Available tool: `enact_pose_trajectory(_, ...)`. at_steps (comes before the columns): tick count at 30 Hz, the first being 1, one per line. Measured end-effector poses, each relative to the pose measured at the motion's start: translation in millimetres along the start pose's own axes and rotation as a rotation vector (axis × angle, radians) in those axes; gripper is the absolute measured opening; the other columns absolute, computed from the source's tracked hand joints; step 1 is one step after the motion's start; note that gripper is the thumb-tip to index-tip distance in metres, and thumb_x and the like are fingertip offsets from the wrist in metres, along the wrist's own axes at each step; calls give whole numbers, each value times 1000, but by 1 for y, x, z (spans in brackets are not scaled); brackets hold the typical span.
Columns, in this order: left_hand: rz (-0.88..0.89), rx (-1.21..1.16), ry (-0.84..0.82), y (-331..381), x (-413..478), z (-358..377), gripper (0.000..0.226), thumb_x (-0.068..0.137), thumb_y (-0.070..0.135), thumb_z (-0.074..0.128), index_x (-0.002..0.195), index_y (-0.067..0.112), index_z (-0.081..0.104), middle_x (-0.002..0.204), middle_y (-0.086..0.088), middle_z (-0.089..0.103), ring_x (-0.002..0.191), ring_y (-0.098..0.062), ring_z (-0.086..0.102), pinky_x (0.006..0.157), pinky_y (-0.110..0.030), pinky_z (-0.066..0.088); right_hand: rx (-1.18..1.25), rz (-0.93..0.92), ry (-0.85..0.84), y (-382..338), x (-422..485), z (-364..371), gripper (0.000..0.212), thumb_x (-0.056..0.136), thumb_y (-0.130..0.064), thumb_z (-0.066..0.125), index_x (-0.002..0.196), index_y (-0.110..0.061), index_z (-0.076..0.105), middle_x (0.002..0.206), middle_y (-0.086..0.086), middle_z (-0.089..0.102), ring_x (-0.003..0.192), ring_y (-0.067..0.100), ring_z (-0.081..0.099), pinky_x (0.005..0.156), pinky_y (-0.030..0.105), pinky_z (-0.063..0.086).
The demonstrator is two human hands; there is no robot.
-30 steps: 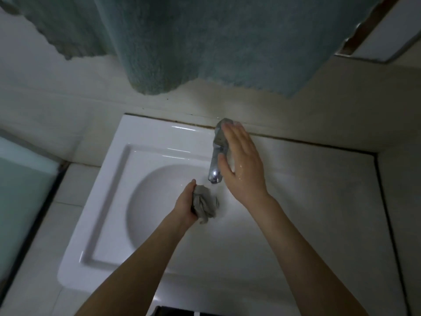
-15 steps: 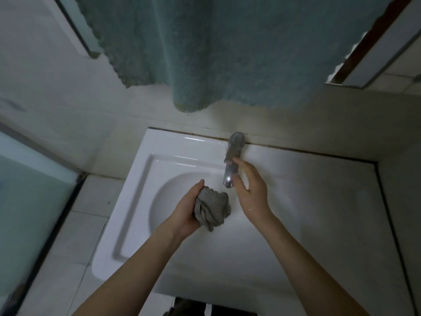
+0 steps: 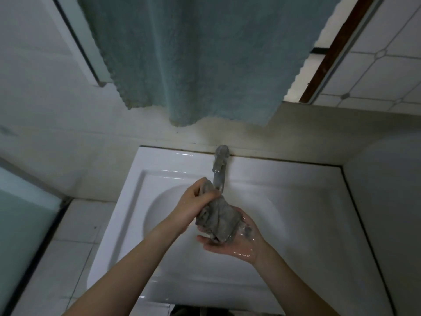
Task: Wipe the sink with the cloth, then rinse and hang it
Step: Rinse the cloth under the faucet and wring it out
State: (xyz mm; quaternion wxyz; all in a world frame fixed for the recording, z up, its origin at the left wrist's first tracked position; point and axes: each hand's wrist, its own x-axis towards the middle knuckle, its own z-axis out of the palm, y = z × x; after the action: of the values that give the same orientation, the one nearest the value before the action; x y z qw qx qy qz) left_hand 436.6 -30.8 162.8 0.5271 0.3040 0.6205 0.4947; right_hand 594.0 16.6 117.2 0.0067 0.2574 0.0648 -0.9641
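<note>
Grey cloth gripped at its top by left hand, cupped underneath by open, wet right hand, held below tap, over white sink.

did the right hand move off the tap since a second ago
Yes. The right hand has left the tap and dropped toward the near side of the sink, now open palm-up under the grey cloth that the left hand holds.

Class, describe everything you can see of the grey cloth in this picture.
The cloth is grey, looks wet and is crumpled into a bunched strip. It is held over the white sink, just below the tap. The left hand grips its upper end; its lower end lies in the open, wet palm of the right hand.
</note>
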Motion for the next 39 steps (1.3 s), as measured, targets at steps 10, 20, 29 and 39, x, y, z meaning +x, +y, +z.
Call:
enact_pose_trajectory(10, -2, -476, 165, -23, -3, 23, 27, 97, 33, 51, 89, 10, 61, 79, -14, 68, 80, -26, 65, 77, -34, 55, 90, -125, 274, 5, 19, -3, 52, 81, -56, 58, 94, -8, 70, 82, 9, 63, 56, 17, 49, 38, 18, 38)
enact_pose_trajectory(20, -192, -743, 458, -29, 4, 38, 51, 93, 30, 52, 49, 20, 29, 44, 4, 25, 41, -14, 23, 48, -26, 33, -426, -630, 936, 21, 32, 11, 29, 80, -18, 53, 53, -18, 41, 50, 3, 38, 47, 16, 36, 47, 18, 27)
enact_pose_trajectory(29, -245, -719, 488, -35, 9, 45, 43, 92, 19, 47, 56, 19, 23, 47, 3, 22, 42, -14, 17, 43, -23, 20, -750, -948, 927, 31, 27, 2, 61, 86, 5, 44, 33, -25, 39, 35, -11, 34, 38, 2, 31, 42, 15, 27)
enact_pose_trajectory(39, 47, -292, 223, -20, 0, 37, 8, 86, 13, 61, 87, 5, 61, 78, -16, 63, 70, -20, 60, 68, -31, 50, -83, -419, 543, 15, 17, -1, 42, 82, -43, 65, 113, -15, 67, 118, 13, 67, 113, 33, 61, 84, 54, 52)
